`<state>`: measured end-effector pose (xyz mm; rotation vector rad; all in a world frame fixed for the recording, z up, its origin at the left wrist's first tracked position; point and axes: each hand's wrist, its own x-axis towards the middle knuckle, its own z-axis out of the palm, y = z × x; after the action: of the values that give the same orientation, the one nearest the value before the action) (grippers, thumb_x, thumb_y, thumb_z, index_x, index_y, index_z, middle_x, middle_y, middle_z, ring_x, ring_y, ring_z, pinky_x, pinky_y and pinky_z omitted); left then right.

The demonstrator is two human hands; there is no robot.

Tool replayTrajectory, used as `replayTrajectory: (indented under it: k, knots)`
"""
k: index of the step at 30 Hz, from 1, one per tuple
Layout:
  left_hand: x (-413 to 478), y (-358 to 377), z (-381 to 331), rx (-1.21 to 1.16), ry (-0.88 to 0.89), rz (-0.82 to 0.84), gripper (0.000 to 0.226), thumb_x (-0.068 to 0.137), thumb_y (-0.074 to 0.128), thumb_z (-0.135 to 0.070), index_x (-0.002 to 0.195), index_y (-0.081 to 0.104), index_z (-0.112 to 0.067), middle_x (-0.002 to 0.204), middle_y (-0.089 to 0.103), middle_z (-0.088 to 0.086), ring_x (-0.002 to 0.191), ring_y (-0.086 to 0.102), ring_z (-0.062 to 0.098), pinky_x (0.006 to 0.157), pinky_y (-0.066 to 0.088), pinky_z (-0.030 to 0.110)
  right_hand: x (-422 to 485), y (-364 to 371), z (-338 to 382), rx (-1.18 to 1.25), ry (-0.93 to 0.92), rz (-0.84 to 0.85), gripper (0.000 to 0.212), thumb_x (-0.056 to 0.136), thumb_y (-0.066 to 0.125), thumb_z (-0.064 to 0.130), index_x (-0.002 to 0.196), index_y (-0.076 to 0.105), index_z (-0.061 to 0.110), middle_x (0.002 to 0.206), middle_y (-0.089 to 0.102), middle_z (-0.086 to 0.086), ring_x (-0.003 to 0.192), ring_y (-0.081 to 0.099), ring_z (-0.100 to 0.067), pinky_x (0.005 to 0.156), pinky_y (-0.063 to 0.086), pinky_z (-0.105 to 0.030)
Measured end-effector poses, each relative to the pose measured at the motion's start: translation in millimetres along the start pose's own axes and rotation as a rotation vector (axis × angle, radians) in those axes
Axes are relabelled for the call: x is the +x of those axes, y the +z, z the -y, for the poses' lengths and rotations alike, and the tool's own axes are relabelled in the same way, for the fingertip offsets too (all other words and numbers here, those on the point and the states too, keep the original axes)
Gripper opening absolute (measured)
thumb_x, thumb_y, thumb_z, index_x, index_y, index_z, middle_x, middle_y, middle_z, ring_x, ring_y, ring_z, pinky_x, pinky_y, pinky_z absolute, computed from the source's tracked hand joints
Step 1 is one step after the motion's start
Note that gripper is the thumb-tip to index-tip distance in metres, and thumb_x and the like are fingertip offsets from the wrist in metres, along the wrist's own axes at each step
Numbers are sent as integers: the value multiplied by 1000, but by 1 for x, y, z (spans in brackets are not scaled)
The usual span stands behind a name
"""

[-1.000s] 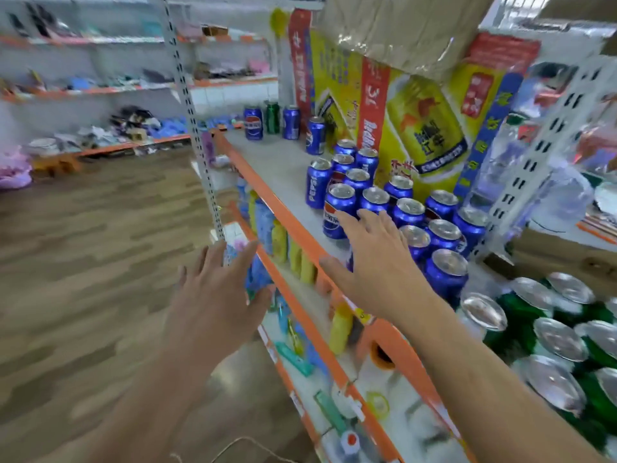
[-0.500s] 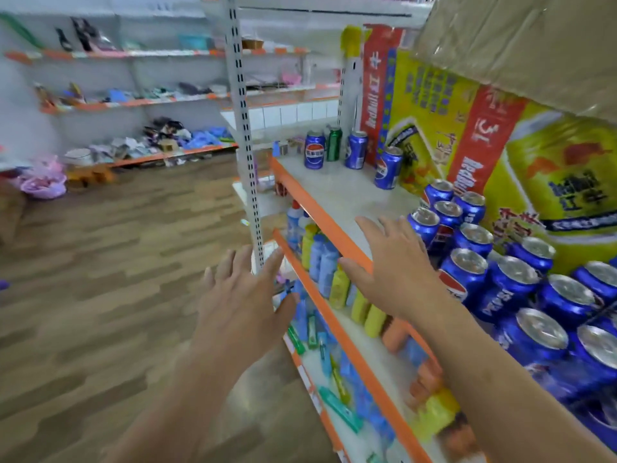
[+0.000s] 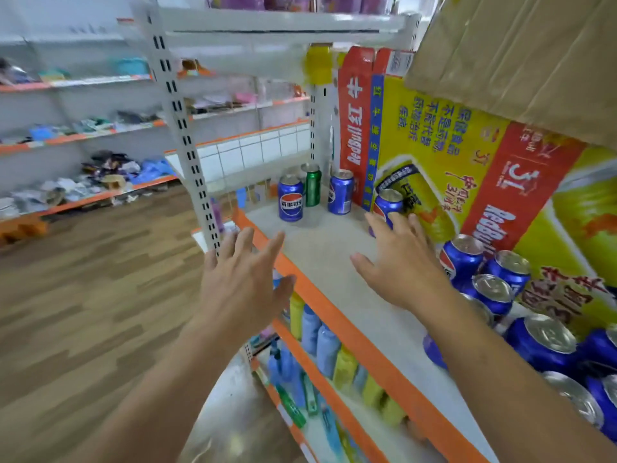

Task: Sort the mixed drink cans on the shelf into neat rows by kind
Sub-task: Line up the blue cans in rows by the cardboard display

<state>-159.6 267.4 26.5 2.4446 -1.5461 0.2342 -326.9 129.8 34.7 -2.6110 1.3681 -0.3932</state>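
Note:
Several blue Pepsi cans stand grouped at the right of the grey shelf. At the shelf's far end stand a blue can, a green can and another blue can. One more blue can stands alone against the backing. My right hand hovers over the shelf with straight spread fingers, its fingertips just short of that lone can. My left hand is held out in front of the shelf's orange edge, fingers spread, holding nothing.
A yellow and red Red Bull carton lines the back of the shelf, with brown cardboard above it. The shelf below holds coloured bottles. A white perforated upright stands at the shelf corner. Wooden floor lies to the left.
The view has swung left toward the shelf's far end. My right hand has left the grouped blue cans and reached forward toward the lone blue can. My left hand rose with it.

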Motion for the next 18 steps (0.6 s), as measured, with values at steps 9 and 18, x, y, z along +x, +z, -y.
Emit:
replayTrajectory:
  k: [9, 18]
  knots:
    - [140, 38, 33, -81, 103, 102, 71, 92, 45, -58, 151, 14, -37, 157, 17, 9, 145, 12, 30, 116, 18, 45, 102, 26, -12, 18, 183, 21, 75, 90, 52, 51, 152, 18, 25, 155, 22, -6, 143, 17, -33, 114, 26, -47]
    - [286, 94, 65, -298, 234, 277, 94, 68, 43, -70, 149, 20, -28, 148, 30, 7, 132, 37, 35, 103, 40, 49, 210, 67, -30, 128, 562, -15, 82, 85, 66, 32, 150, 18, 19, 156, 17, -14, 141, 26, -40, 110, 30, -47]
